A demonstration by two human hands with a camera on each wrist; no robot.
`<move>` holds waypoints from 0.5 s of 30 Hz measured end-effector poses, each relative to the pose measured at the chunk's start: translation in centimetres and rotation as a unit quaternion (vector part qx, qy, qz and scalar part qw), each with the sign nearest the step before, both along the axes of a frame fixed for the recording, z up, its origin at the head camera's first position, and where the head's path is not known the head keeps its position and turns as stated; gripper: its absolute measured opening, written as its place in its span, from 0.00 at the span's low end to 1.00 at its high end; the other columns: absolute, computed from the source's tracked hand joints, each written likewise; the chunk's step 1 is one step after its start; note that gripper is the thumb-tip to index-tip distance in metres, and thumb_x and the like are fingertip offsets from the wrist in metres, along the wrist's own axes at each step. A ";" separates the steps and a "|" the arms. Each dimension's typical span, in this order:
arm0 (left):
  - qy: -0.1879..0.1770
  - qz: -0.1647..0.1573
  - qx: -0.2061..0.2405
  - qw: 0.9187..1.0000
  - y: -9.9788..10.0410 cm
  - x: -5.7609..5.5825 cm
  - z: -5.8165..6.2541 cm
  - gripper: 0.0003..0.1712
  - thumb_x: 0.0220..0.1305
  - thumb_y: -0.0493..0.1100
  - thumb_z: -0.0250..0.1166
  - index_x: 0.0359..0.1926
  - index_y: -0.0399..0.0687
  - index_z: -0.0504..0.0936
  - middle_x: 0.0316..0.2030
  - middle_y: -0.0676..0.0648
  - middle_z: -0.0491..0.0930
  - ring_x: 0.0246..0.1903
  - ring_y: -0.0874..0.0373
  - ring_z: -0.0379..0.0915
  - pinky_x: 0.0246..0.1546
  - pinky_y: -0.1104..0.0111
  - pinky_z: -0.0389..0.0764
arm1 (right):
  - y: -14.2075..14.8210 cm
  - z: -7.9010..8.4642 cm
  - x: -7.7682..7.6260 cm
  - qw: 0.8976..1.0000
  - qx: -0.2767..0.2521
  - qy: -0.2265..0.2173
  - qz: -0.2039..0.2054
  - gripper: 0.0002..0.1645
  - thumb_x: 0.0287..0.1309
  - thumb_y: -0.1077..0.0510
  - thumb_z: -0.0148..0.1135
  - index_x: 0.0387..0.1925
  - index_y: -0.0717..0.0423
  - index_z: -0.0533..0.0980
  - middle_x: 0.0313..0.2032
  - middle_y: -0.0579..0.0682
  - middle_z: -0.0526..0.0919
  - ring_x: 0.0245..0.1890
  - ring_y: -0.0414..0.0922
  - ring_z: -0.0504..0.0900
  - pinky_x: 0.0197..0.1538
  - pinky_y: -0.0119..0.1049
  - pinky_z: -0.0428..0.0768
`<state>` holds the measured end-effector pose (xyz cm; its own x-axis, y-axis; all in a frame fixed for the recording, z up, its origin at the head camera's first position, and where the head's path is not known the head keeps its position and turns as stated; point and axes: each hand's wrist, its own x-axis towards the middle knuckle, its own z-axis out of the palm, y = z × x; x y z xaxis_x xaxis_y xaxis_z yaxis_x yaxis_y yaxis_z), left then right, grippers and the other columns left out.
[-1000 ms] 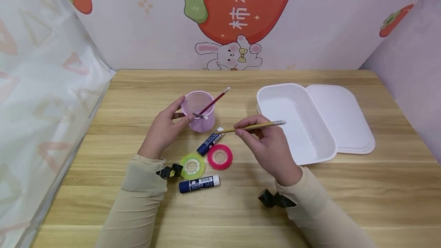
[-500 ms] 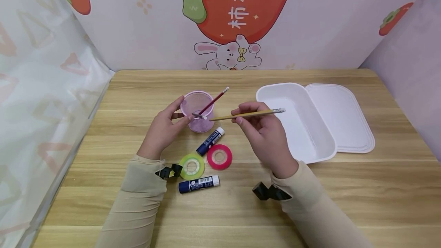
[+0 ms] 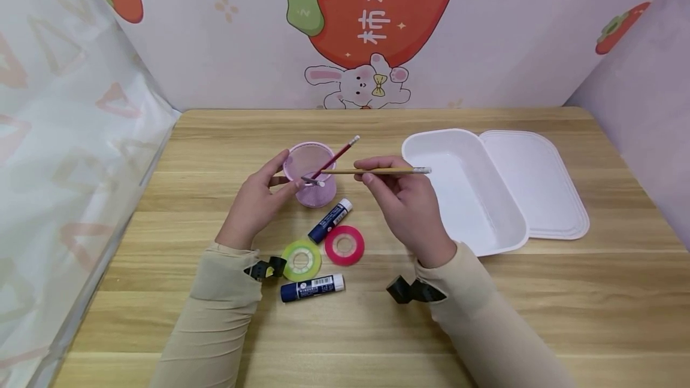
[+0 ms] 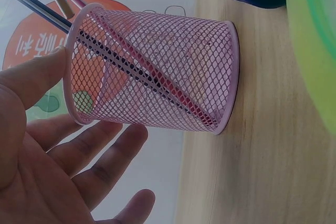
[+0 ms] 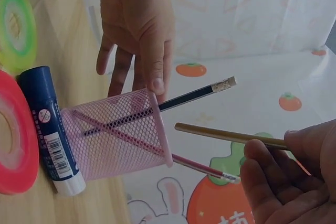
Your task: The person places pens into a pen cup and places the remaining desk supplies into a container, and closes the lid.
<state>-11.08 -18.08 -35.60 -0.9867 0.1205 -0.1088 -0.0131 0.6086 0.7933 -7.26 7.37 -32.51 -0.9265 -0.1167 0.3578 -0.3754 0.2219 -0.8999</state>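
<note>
A pink mesh pencil cup [image 3: 317,196] stands on the table, its rim between the thumb and fingers of my left hand [image 3: 257,199]. Leaning inside it are a red pencil [image 3: 343,151] and a dark pencil [image 5: 191,98], both with their eraser ends up. My right hand [image 3: 416,211] pinches a yellow pencil [image 3: 345,171] between thumb and fingers. That pencil lies nearly level, its eraser to the right; its other end is just outside the cup's mouth, apart from the rim, in the right wrist view.
In front of the cup lie a glue stick [image 3: 330,221], a red tape roll [image 3: 356,246], a green tape roll [image 3: 315,260] and a second glue stick [image 3: 311,288]. At right, a white box [image 3: 465,190] stands against its white lid [image 3: 547,184].
My right hand has moved up and to the left, bringing the yellow pencil from above the glue stick to the cup's mouth. My left hand and the cup have stayed put.
</note>
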 end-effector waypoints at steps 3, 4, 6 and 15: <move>0.001 -0.001 0.001 1.000 0.0 0.0 0.0 0.43 0.70 0.54 0.65 0.79 0.56 0.55 0.74 0.45 0.62 0.63 0.46 0.72 0.61 0.50 0.75 | -0.3 0.1 -0.2 1.000 0.010 -0.008 -0.001 0.10 0.68 0.64 0.61 0.49 0.60 0.82 0.47 0.53 0.85 0.45 0.41 0.85 0.51 0.34 0.83; 0.001 -0.001 0.002 1.000 0.0 0.0 0.0 0.43 0.70 0.54 0.65 0.79 0.57 0.55 0.74 0.45 0.62 0.63 0.46 0.72 0.61 0.50 0.75 | -0.4 0.1 -0.3 1.000 0.012 -0.011 -0.001 0.11 0.68 0.64 0.61 0.49 0.60 0.81 0.47 0.53 0.85 0.45 0.42 0.85 0.52 0.34 0.82; -0.001 0.000 0.002 1.000 0.0 0.0 0.0 0.44 0.69 0.54 0.65 0.79 0.57 0.55 0.74 0.45 0.62 0.63 0.46 0.72 0.60 0.51 0.76 | -0.6 0.1 -0.6 1.000 0.018 -0.012 -0.003 0.11 0.68 0.63 0.61 0.49 0.60 0.81 0.47 0.53 0.85 0.45 0.42 0.85 0.53 0.34 0.82; -0.001 0.002 0.001 1.000 0.1 0.0 0.0 0.44 0.69 0.54 0.65 0.79 0.57 0.55 0.74 0.46 0.62 0.63 0.46 0.72 0.60 0.51 0.76 | -1.6 -0.3 -2.1 1.000 0.003 -0.012 -0.004 0.13 0.68 0.61 0.63 0.51 0.62 0.81 0.48 0.53 0.84 0.43 0.44 0.85 0.51 0.37 0.83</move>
<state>-11.07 -17.99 -35.56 -0.9870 0.1163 -0.1109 -0.0178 0.6065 0.7949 -9.40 5.76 -32.84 -0.9355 -0.1118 0.3353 -0.3526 0.2308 -0.9069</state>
